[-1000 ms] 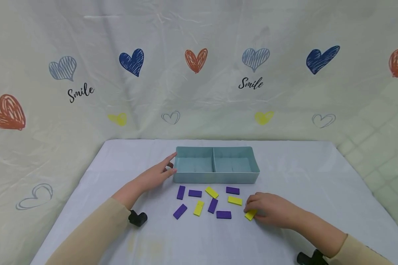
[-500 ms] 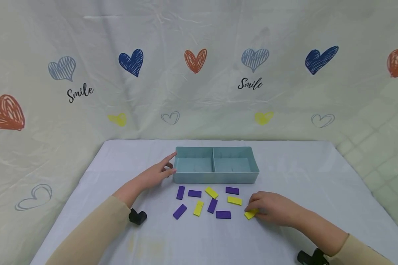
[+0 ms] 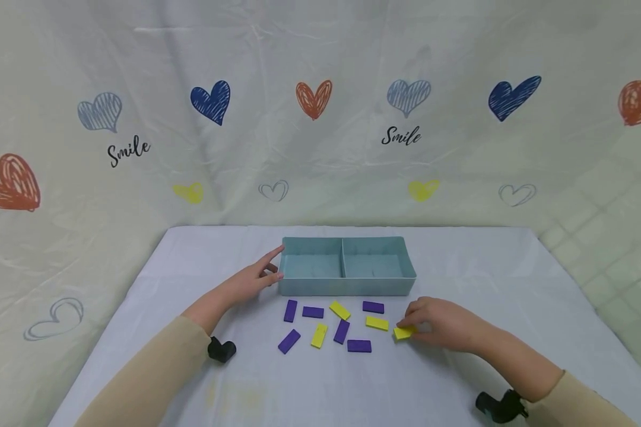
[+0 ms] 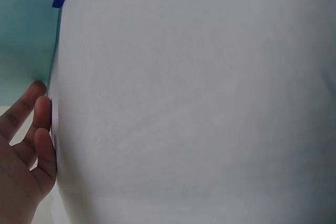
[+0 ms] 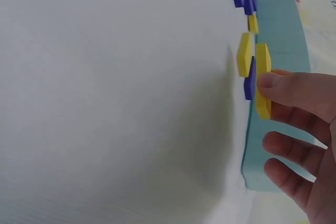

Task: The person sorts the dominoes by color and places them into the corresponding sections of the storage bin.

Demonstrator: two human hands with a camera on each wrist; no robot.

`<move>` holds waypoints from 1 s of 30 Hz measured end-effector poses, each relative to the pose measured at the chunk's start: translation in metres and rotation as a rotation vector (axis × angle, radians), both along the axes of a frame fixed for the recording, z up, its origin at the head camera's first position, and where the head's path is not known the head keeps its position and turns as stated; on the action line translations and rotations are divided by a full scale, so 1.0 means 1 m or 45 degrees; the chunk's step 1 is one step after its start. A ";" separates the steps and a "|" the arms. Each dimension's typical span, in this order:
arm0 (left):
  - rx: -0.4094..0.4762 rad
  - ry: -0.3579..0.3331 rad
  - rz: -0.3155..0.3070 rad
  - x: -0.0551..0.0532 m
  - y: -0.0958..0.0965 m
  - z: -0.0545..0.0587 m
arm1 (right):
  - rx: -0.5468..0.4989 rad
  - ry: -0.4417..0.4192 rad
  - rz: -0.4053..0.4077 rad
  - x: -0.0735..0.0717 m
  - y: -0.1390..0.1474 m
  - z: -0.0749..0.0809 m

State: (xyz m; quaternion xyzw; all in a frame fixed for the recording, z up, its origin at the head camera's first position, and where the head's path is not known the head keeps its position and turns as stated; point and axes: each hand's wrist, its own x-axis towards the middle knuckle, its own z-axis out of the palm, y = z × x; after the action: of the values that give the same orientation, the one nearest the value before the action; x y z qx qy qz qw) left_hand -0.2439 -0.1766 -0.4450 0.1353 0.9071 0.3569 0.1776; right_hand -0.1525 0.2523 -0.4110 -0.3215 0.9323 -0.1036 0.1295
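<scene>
from here i'd call this the picking-up step: the right hand (image 3: 443,323) pinches a yellow block (image 3: 401,334) between thumb and fingers, and the block looks just off the white cloth (image 3: 278,391), at the right end of the loose pieces and on the near side of the blue-green box (image 3: 347,287). the left hand (image 3: 246,284) isn't grasping anything; its forefinger and thumb touch the box's left end, which i read as steadying. three other yellow blocks (image 3: 377,322) and six purple blocks (image 3: 359,346) lie between the hands, near the box. as i judge it, the next move calls for a firm pinch and a lift over the box's near side; whether toward the left compartment (image 3: 312,265) or right compartment (image 3: 376,265), i can't tell.
</scene>
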 end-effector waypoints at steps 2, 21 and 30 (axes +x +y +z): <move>-0.001 0.001 0.001 0.001 0.000 0.000 | -0.008 -0.002 -0.023 -0.002 0.000 0.003; 0.058 0.004 -0.031 0.003 -0.002 -0.003 | -0.162 0.026 -0.067 -0.013 0.005 0.020; 0.043 0.021 -0.033 0.000 -0.002 -0.004 | -0.201 0.068 -0.082 -0.020 -0.003 0.031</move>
State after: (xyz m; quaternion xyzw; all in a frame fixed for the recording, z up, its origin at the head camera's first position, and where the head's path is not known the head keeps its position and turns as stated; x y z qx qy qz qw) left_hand -0.2436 -0.1785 -0.4489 0.1530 0.9005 0.3686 0.1725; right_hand -0.1728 0.2495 -0.3802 -0.3034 0.9341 -0.1722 0.0755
